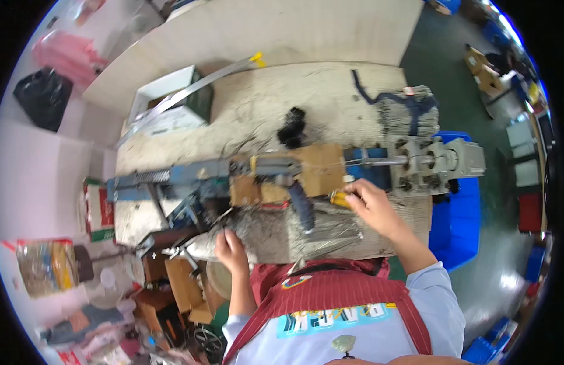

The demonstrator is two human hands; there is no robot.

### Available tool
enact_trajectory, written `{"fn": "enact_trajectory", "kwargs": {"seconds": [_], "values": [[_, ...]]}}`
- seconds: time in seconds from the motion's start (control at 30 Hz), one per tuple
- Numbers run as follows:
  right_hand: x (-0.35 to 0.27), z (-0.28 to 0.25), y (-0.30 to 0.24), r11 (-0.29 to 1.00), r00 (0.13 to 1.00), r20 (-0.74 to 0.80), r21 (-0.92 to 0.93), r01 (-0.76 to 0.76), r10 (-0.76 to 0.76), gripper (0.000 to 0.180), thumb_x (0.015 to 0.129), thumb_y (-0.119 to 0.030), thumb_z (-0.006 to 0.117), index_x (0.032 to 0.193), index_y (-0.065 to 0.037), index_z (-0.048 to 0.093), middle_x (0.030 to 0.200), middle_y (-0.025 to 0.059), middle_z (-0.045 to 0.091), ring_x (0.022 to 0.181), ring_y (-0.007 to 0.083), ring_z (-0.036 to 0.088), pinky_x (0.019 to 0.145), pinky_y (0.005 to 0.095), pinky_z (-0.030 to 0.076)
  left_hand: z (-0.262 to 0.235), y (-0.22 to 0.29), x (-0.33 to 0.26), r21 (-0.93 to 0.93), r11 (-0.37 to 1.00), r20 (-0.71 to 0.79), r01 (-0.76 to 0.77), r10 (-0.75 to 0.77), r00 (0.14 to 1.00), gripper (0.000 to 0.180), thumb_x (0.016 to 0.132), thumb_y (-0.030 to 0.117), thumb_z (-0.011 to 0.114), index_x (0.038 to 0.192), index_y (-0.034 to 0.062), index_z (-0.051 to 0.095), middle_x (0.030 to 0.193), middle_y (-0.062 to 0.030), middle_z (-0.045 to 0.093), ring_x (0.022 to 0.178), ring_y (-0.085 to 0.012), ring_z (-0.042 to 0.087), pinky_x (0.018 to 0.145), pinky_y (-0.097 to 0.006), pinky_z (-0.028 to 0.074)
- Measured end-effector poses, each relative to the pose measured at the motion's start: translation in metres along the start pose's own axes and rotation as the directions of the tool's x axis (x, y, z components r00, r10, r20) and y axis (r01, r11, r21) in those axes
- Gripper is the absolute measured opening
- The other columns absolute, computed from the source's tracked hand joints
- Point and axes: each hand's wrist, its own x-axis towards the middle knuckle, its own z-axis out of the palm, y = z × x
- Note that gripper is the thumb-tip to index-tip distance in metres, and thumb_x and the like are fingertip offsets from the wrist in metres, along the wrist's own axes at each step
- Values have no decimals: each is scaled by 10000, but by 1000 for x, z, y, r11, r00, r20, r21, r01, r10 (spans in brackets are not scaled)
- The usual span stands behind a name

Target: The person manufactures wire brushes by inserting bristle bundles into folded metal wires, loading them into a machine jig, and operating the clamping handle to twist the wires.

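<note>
My right hand (374,208) is closed around a yellow-handled tool (339,199) at the near edge of the machine; its working end cannot be made out. My left hand (232,250) is closed in a pinch near the front edge of the bench, and what is in its fingers is too small to tell. Between the hands a hammer-like tool with a dark handle (302,208) lies against the machine. A bundle of thin wires (332,234) rests on the bench near me. The long blue machine (178,173) crosses the bench, with brown cardboard (321,170) on its middle.
A grey metal mechanism (425,159) forms the machine's right end. Behind it lies a tied bundle of wires (409,115). A black tangle (291,126) sits behind the cardboard. An open box (172,103) with a long metal strip stands far left. A blue bin (455,225) is at right.
</note>
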Motion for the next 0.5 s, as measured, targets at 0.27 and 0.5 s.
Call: {"fn": "enact_trajectory", "kwargs": {"seconds": [0.27, 0.5], "values": [[-8, -35, -26, 906, 968, -155, 405, -121, 199, 227, 979, -148, 558, 1135, 8, 511, 901, 79, 644, 667, 94, 620, 605, 249, 508, 103, 147, -21, -252, 874, 894, 416, 47, 445, 258, 1015, 154, 455, 851, -3, 577, 682, -65, 611, 590, -136, 615, 508, -250, 483], [26, -49, -34, 959, 926, -279, -196, 206, -256, 255, 880, -62, 616, 1108, 10, 525, 1035, 159, 652, 889, 299, 644, 755, 346, 538, 168, 145, -8, -450, 578, 760, 681, -152, 632, 270, 1019, 239, 465, 866, 45, 572, 694, -41, 603, 496, -121, 562, 447, -231, 413]]}}
